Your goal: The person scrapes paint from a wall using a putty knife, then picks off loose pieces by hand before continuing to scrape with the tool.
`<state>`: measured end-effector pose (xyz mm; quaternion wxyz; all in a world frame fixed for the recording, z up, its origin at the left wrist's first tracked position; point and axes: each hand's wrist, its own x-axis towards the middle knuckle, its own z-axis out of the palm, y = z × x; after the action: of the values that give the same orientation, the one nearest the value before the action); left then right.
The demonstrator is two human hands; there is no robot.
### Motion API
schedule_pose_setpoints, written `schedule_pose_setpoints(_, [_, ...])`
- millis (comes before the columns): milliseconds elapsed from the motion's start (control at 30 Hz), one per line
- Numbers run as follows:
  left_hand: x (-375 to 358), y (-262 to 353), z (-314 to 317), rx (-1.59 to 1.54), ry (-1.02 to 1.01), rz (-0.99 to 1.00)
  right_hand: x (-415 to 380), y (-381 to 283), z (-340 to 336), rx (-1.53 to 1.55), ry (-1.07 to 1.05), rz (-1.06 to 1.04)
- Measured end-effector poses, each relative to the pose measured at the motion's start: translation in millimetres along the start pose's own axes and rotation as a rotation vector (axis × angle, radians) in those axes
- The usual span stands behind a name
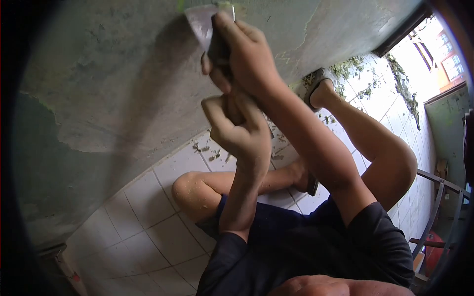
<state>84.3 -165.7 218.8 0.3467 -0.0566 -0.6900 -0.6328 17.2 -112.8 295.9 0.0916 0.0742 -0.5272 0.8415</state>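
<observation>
A paint scraper (202, 25) with a wide, pale blade and a dark handle rests its edge against the grey-green wall (113, 93) at the top of the view. My right hand (249, 56) is closed around the handle just behind the blade. Below it, my left hand (242, 128) curls its fingers round the lower end of the handle, most of which the hands hide. Rough, patchy areas with torn paint edges show on the wall around the blade.
White floor tiles (143, 212) run along the wall's foot. Paint flakes (215, 154) lie near my legs, and more debris (353, 66) is heaped by the bright doorway (434, 54). A metal frame (439, 197) stands at the right, with a red object (434, 251) behind it.
</observation>
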Motion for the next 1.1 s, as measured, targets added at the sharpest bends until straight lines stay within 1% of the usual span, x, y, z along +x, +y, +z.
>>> schedule_pose_setpoints(67, [-4,9,-5,0.016,-0.001,-0.017,-9,-2,3,0.015,0.005,0.045])
schedule_pose_setpoints(133, [-9,4,-9,-0.065,0.038,-0.141,-13,11,5,-0.001,-0.009,0.065])
schedule_pose_setpoints(167, [-14,-8,-5,-0.067,0.117,-0.064,-10,20,3,-0.091,0.005,0.082])
schedule_pose_setpoints(200, [-7,-4,-3,-0.074,0.124,-0.052,-6,12,4,-0.093,-0.004,0.07])
schedule_pose_setpoints(267, [7,7,-3,0.013,0.007,-0.007,0,-4,5,0.004,0.015,0.017])
schedule_pose_setpoints(333, [0,11,-5,-0.026,0.009,-0.056,-6,2,4,0.025,0.022,0.025])
schedule_pose_setpoints(400, [-8,3,-10,-0.085,0.056,-0.159,-10,13,9,-0.004,-0.002,0.063])
schedule_pose_setpoints(433, [-9,1,-10,-0.098,0.09,-0.142,-14,12,10,-0.053,-0.022,0.118])
schedule_pose_setpoints(467, [-10,-3,-8,-0.102,0.094,-0.135,-11,9,7,-0.053,-0.027,0.111])
schedule_pose_setpoints(533, [3,8,-9,0.026,0.005,-0.077,-4,-4,7,-0.01,-0.022,0.006])
schedule_pose_setpoints(567, [2,13,-9,-0.045,0.0,-0.122,-6,-7,10,0.016,0.002,0.037])
schedule_pose_setpoints(600, [-5,12,-12,-0.041,-0.002,-0.134,-11,-1,9,0.015,0.008,0.048])
schedule_pose_setpoints(667, [-12,4,-13,-0.042,0.102,-0.141,-14,12,12,-0.045,-0.042,0.094])
schedule_pose_setpoints(700, [-7,5,-11,-0.146,0.122,-0.188,-12,11,17,-0.132,-0.021,0.083])
schedule_pose_setpoints(733, [-3,6,-9,-0.149,0.124,-0.179,-8,6,16,-0.13,-0.025,0.074])
schedule_pose_setpoints(800, [5,13,-10,-0.031,0.022,-0.102,-2,-4,13,-0.012,-0.027,0.014])
schedule_pose_setpoints(867, [-3,17,-16,-0.05,0.005,-0.16,-13,1,15,0.016,-0.019,0.043])
schedule_pose_setpoints(933, [-10,5,-14,-0.067,0.134,-0.133,-14,14,17,-0.071,-0.066,0.117])
schedule_pose_setpoints(967, [-11,-3,-13,-0.083,0.123,-0.164,-10,17,16,-0.098,-0.048,0.073])
schedule_pose_setpoints(1000, [-3,2,-13,-0.083,0.129,-0.154,-5,9,18,-0.095,-0.056,0.067])
schedule_pose_setpoints(1067, [10,17,-17,0.044,0.025,-0.066,-3,-6,20,-0.002,-0.033,0.048])
schedule_pose_setpoints(1100, [11,19,-19,-0.024,0.007,-0.116,-4,-1,23,0.046,0.008,0.031])
